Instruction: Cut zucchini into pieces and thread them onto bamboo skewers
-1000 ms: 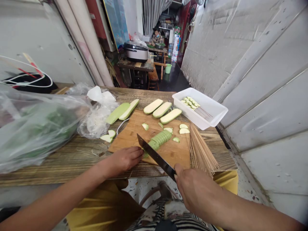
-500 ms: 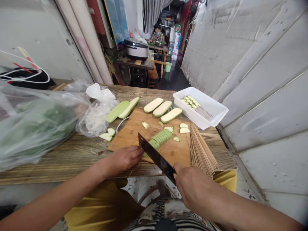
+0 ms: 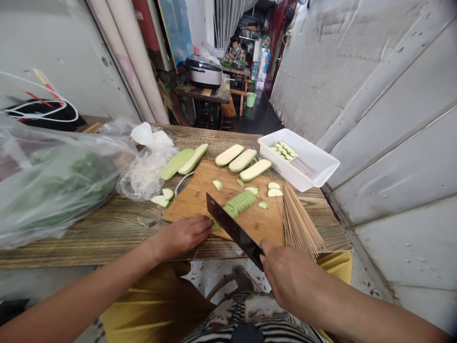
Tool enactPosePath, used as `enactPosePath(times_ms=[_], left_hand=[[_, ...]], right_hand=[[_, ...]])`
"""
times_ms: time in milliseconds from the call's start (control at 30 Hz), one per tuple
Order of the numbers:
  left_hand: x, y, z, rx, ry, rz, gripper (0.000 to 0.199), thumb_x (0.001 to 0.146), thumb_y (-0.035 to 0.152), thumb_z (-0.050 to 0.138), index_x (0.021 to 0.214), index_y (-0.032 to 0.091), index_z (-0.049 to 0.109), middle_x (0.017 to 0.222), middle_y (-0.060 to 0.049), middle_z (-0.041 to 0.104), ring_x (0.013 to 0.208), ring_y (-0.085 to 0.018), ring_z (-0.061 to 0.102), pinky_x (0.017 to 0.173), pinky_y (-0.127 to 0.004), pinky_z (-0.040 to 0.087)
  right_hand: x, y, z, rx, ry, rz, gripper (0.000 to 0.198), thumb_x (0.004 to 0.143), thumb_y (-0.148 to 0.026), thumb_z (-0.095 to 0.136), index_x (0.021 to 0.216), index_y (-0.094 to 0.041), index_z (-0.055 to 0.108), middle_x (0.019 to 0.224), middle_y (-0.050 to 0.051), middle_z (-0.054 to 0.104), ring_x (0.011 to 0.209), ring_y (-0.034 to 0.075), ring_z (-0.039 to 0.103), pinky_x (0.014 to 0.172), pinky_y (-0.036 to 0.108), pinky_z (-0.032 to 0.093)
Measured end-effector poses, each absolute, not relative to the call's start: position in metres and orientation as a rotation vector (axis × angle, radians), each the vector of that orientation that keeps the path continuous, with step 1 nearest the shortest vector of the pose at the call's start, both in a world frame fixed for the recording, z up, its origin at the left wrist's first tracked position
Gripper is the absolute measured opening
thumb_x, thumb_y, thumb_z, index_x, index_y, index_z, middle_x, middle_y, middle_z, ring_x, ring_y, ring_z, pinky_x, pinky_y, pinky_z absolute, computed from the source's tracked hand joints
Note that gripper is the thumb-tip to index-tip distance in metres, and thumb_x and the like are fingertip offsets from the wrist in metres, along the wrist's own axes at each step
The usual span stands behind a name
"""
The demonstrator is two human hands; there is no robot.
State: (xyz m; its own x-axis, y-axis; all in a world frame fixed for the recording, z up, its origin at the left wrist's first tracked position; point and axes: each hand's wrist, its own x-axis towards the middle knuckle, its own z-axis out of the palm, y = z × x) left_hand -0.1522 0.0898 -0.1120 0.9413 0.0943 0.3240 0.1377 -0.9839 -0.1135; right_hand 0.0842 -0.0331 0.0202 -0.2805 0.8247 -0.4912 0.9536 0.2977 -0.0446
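My right hand [image 3: 285,269] is closed around the handle of a dark cleaver [image 3: 233,232]. The blade slants up and left across a pale green zucchini half [image 3: 241,203], cut into several thin slices that lie in a row on the wooden cutting board [image 3: 266,226]. My left hand [image 3: 187,236] presses its closed fingers on the zucchini's near end, left of the blade; the fingers and blade hide most of that end. Loose zucchini slices [image 3: 274,192] lie at the board's right side. Three zucchini halves [image 3: 243,160] rest cut face up along its far edge.
A white plastic tub [image 3: 321,164] with skewered slices stands back right, above a bundle of bamboo skewers [image 3: 300,219]. More zucchini halves [image 3: 176,163] and a crumpled plastic bag [image 3: 141,174] lie left. A large bag of greens [image 3: 67,186] fills the far left. A person [image 3: 234,51] sits in the background.
The view has shifted slightly. The cleaver and both hands keep almost the same place over the zucchini, with no clear new cut visible.
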Motion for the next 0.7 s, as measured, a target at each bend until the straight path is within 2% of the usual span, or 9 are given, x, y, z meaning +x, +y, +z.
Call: enactPosePath(times_ms=[333,500,700], left_hand=[[-0.156,0.09,-0.123,-3.006,-0.219,-0.664,0.038,0.087,0.007,0.036,0.119,0.016,0.055,0.105,-0.012,0.066,0.102,-0.02,0.058,0.085,-0.033,0.051],[-0.156,0.09,-0.132,-2.977,-0.252,-0.709,0.036,0.087,0.008,0.035,0.115,0.015,0.057,0.105,-0.011,0.066,0.102,-0.02,0.058,0.085,-0.033,0.051],[-0.154,0.088,-0.127,-2.957,-0.253,-0.75,0.033,0.087,0.007,0.037,0.11,0.013,0.059,0.103,-0.013,0.067,0.1,-0.02,0.059,0.085,-0.033,0.051]], right_hand=[[0.084,-0.035,0.018,1.52,2.245,-0.41,0.017,0.078,-0.005,0.049,0.093,-0.011,0.055,0.067,0.008,0.069,0.051,0.022,0.065,0.039,0.028,0.022],[0.089,-0.031,0.01,1.58,2.272,-0.472,0.014,0.081,-0.006,0.046,0.091,-0.011,0.055,0.061,0.007,0.066,0.051,0.022,0.064,0.04,0.027,0.024],[0.091,-0.024,0.001,1.575,2.324,-0.57,0.016,0.082,-0.006,0.044,0.09,-0.009,0.057,0.07,0.012,0.069,0.057,0.022,0.065,0.043,0.027,0.027]])
